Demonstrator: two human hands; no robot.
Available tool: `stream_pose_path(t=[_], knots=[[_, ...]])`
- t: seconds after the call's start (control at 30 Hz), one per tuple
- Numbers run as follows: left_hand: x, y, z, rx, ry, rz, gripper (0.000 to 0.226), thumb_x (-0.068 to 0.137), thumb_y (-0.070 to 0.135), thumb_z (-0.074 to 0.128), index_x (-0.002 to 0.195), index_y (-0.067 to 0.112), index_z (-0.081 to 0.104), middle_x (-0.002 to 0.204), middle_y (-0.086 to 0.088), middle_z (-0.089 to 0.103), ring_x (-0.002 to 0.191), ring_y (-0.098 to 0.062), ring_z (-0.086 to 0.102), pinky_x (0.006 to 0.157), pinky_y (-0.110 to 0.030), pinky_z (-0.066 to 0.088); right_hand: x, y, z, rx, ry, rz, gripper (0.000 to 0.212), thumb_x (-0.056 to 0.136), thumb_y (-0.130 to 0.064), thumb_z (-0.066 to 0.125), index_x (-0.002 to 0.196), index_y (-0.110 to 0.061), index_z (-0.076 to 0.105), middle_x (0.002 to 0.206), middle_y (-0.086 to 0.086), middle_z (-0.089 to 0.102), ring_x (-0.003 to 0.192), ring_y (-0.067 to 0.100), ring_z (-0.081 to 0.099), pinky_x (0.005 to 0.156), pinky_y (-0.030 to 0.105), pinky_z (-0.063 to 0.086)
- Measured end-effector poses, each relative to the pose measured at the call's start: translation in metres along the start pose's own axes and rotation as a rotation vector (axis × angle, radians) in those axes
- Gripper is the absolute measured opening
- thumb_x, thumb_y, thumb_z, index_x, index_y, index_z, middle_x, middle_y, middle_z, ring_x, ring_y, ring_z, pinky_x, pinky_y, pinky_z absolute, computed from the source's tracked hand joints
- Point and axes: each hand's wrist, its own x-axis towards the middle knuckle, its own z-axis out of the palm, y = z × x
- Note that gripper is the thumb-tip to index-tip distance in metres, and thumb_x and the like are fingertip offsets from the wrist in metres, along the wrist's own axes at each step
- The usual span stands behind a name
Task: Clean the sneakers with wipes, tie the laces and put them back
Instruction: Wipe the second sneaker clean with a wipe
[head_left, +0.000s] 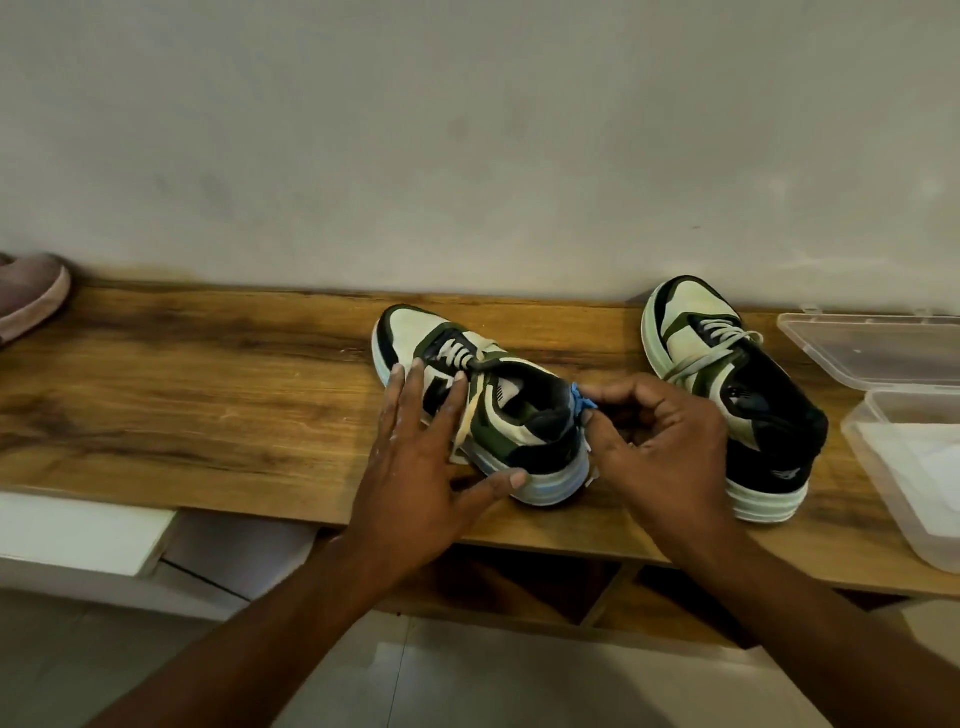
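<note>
Fingers of the left hand (415, 462): straight and spread, laid flat against the near side of the left sneaker (483, 410), thumb pressed to its pale sole near the heel. Fingers of the right hand (660, 447): curled, pinching a small blue piece (581, 402) at the heel collar of the same sneaker; what that piece is cannot be told. Left sneaker: cream, olive and black, standing upright on the wooden shelf (208, 395), toe pointing to the far left, heel toward the near right; one loose cream lace (470, 415) trails down its near side under the left fingers. Right sneaker (727, 395): same colours, upright on the shelf to the right of the first, toe toward the far wall (467, 145), grey laces lying loose across the tongue, no hand on it; right hand partly covers its near left side. Clear plastic box (883, 462): at the right end of the shelf, near edge, with white sheets (930, 457) inside. Clear lid (878, 353): lying open, just beyond the box. Pinkish shoe (31, 296): far left end of the shelf, only its toe in view. White panel (78, 530): below the shelf at the left. Pale tiled floor (467, 686): beneath both forearms.
</note>
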Motion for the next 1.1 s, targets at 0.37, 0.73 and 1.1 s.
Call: stream_pose_path(t=[0.37,0.73,1.1], knots=[[0.002,0.021,-0.003,-0.436,0.027,-0.219,0.102,0.078,0.013,0.088,0.161,0.024,0.030,0.161,0.007,0.036,0.148,-0.013,0.039,0.118,-0.042,0.044,-0.020,-0.009,0.007,-0.035,-0.084,-0.075,0.022,0.081,-0.006,0.083,0.100,-0.018,0.080,0.093,-0.012,0.075,0.082,0.003,0.073,0.068,0.019,0.059],[0.001,0.032,0.009,-0.278,0.101,-0.226,0.116,0.070,0.039,0.094,0.163,0.022,0.026,0.166,0.002,0.028,0.153,-0.015,0.027,0.122,-0.042,0.037,-0.002,-0.016,0.012,-0.029,0.069,-0.154,0.020,0.084,-0.002,0.081,0.100,-0.013,0.080,0.095,-0.005,0.074,0.085,0.007,0.073,0.072,0.028,0.062],[-0.002,0.028,0.004,-0.333,0.089,-0.201,0.099,0.078,0.027,0.083,0.162,0.022,0.029,0.163,0.002,0.032,0.150,-0.019,0.036,0.118,-0.044,0.042,-0.032,-0.025,0.029,-0.194,-0.148,-0.504,0.014,0.081,0.000,0.082,0.094,-0.005,0.078,0.098,0.004,0.071,0.089,0.010,0.068,0.078,0.019,0.056]])
